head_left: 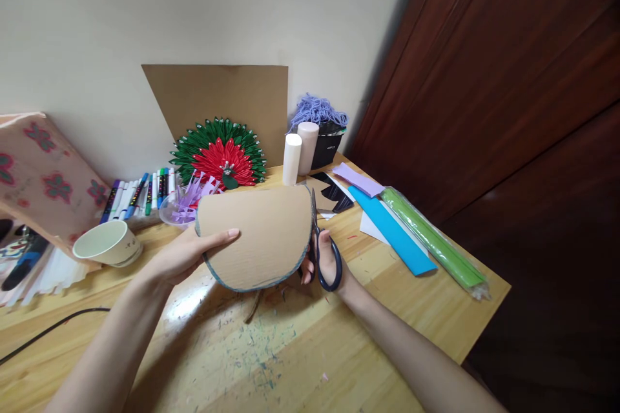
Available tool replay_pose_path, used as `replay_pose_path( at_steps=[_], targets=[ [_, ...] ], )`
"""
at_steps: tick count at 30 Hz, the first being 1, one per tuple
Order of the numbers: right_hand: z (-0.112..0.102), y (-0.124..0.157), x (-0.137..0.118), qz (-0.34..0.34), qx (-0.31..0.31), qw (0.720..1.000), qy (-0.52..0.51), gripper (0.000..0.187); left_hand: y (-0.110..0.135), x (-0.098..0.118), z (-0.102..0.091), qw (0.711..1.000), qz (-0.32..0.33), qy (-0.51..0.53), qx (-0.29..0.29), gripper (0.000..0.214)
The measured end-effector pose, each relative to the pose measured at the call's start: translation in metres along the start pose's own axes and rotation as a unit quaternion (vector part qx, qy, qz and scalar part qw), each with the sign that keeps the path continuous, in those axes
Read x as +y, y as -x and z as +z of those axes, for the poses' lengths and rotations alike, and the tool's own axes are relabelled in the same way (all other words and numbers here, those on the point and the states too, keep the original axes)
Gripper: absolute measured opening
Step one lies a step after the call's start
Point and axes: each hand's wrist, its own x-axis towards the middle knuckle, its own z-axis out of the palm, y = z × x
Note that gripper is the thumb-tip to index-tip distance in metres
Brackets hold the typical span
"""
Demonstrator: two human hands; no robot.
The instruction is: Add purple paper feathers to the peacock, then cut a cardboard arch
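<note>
A piece of brown cardboard (261,232) with a rounded lower edge is held above the table, a dark blue-grey line running along its rim. My left hand (198,251) grips it at the left, thumb flat on its face and the other fingers hidden behind. In my right hand (329,261) is a pair of scissors (314,232) with dark handles, thumb through one loop. Their blades point upward along the cardboard's right edge. Whether they are cutting into it, I cannot tell. A thin brown strip (252,307) shows below the cardboard.
Behind stand a green and red fan-shaped ornament (225,161), a cardboard sheet (217,87) and two white cylinders (291,158). Markers (140,193), a paper cup (109,243) and a bowl of purple strips (186,206) are leftward. Blue paper (392,232) and a green packet (431,235) lie right.
</note>
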Motion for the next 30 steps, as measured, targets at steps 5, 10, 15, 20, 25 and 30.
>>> replay_pose_path(
  at_steps=[5, 10, 15, 20, 25, 30],
  targets=[
    [-0.003, 0.001, 0.005, -0.021, 0.008, 0.999, 0.024, 0.071, 0.0, 0.0, -0.001, 1.0, -0.008, 0.012, 0.005, 0.056],
    [-0.005, 0.005, 0.001, -0.042, 0.015, 0.996, 0.083, 0.067, 0.001, 0.002, -0.004, 0.999, -0.014, 0.028, 0.011, 0.046],
    [-0.006, 0.008, -0.002, -0.029, 0.025, 0.995, 0.097, 0.064, 0.003, 0.007, -0.005, 0.999, -0.025, 0.031, 0.016, 0.045],
    [-0.008, -0.002, -0.005, -0.053, 0.032, 0.998, 0.031, 0.071, 0.008, 0.011, -0.014, 0.999, -0.033, 0.02, -0.011, 0.049],
    [-0.017, -0.011, -0.02, -0.037, 0.017, 0.999, 0.003, 0.068, 0.014, 0.012, -0.023, 0.994, -0.059, -0.025, -0.092, 0.057],
    [-0.03, -0.008, -0.023, -0.043, -0.116, 0.989, 0.086, 0.037, 0.014, 0.017, -0.015, 0.988, -0.06, -0.111, -0.09, 0.036]
  ],
)
